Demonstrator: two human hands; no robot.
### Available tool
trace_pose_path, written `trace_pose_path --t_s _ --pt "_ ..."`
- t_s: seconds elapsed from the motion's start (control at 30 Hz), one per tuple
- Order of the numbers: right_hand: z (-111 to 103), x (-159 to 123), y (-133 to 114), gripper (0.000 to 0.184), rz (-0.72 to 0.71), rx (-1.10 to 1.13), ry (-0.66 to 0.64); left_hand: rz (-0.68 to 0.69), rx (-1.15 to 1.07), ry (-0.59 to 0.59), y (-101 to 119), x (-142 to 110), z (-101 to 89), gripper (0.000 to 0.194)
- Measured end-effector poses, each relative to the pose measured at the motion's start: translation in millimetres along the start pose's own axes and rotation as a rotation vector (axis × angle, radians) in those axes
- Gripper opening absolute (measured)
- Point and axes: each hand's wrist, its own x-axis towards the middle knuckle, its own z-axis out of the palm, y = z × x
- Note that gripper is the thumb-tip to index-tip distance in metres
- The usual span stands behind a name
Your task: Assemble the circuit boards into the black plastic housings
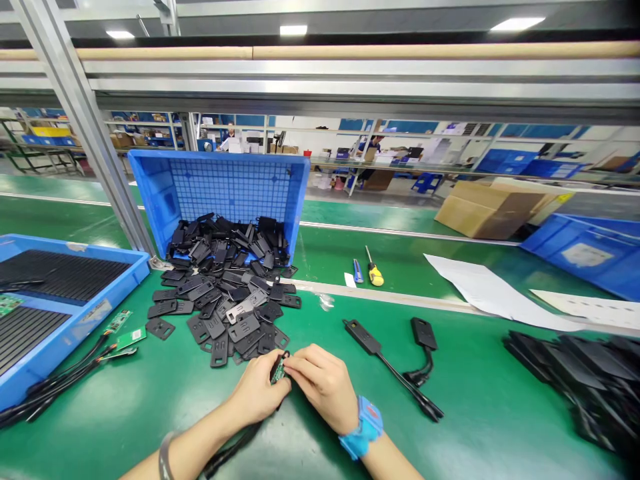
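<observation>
My left hand [261, 388] is closed around a small green circuit board [278, 373] with black plastic along its edge. A black cable [240, 445] runs from beneath that hand toward the front of the bench. At the board's upper end, the thumb and fingers of my right hand [325, 385] are pinched together on it, hiding part of it. A blue wrist strap [364, 427] is on my right wrist. Just beyond my hands lies a loose heap of flat black plastic covers [243, 328], spilling from a blue crate [225, 157] tipped on its side.
Left, a blue tray [95, 320] holds black parts, beside cabled green boards [131, 338]. Right of my hands lie two black cased cable units [364, 337]. A yellow screwdriver [375, 273], blue cutter [357, 271] and paper [485, 293] lie behind; more black units [580, 373] are piled far right.
</observation>
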Motion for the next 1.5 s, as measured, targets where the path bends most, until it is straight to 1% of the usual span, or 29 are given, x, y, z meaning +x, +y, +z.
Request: trace_pose_path --t_s 0.23,0.33,0.47,0.57,0.63,0.7,0.73,0.8,0.9,0.93,1.0,1.07,1.13,1.2,1.27,1.37,1.43,1.5 --pt "0.5 0.0 0.2 0.012 0.011 0.052 -0.003 -0.009 0.01 -0.006 -1.5 0.1 0.7 0.026" --pt "0.6 0.4 2.5 0.011 0.025 0.044 -0.048 -0.019 0.025 -0.01 -2.2 -0.4 1.1 0.027" --pt "2.4 -0.2 1.3 0.015 0.042 -0.025 -0.146 -0.014 0.003 -0.025 -2.9 0.6 1.3 0.029" --pt "3.2 1.0 -1.7 0.017 0.076 -0.088 -0.213 -0.032 -0.097 -0.021 -3.4 3.6 -0.4 0.02" --pt "1.1 5.5 2.9 0.017 0.139 -0.058 -0.242 -0.11 -0.271 -0.017 -3.2 6.3 -2.7 0.017" --pt "-4.0 13.8 18.9 0.019 0.256 -0.108 -0.265 -0.223 -0.491 -0.015 -2.4 8.6 -5.4 0.025" --pt "-7.6 19.0 31.6 0.019 0.325 -0.181 -0.27 -0.265 -0.588 -0.016 -2.0 9.5 -6.7 0.031" --pt "-15.6 30.4 63.1 0.018 0.458 -0.381 -0.273 -0.295 -0.71 -0.02 -1.3 10.3 -8.4 0.042" --pt "-24.4 47.1 108.5 0.014 0.57 -0.532 -0.279 -0.287 -0.754 -0.04 -2.8 9.9 -8.0 0.045" --pt "-25.2 52.4 118.7 0.013 0.59 -0.561 -0.289 -0.287 -0.758 -0.043 -4.2 9.6 -7.3 0.046" --pt "-22.5 62.9 128.6 0.016 0.593 -0.595 -0.309 -0.26 -0.775 -0.045 -8.0 8.9 -5.4 0.05" --pt "-14.6 73.0 126.7 0.019 0.542 -0.587 -0.333 -0.208 -0.803 -0.04 -11.8 8.2 -3.6 0.057" --pt "-3.9 81.3 118.5 0.02 0.448 -0.537 -0.372 -0.16 -0.815 -0.026 -14.0 7.7 -2.5 0.06" --pt "6.0 86.3 109.4 0.023 0.359 -0.473 -0.416 -0.149 -0.819 -0.007 -13.9 7.5 -2.3 0.057" --pt "11.7 86.9 102.0 0.023 0.311 -0.43 -0.438 -0.172 -0.83 0.005 -11.7 7.4 -2.7 0.054" --pt "8.5 79.6 92.8 0.017 0.311 -0.396 -0.406 -0.22 -0.838 0.018 -7.0 7.2 -3.7 0.058" --pt "-0.4 70.5 85.2 0.021 0.337 -0.365 -0.347 -0.226 -0.828 0.043 -4.8 7.2 -4.0 0.063" --pt "-11.8 59.1 75.3 0.029 0.369 -0.332 -0.283 -0.222 -0.813 0.054 -4.1 7.5 -3.9 0.064"
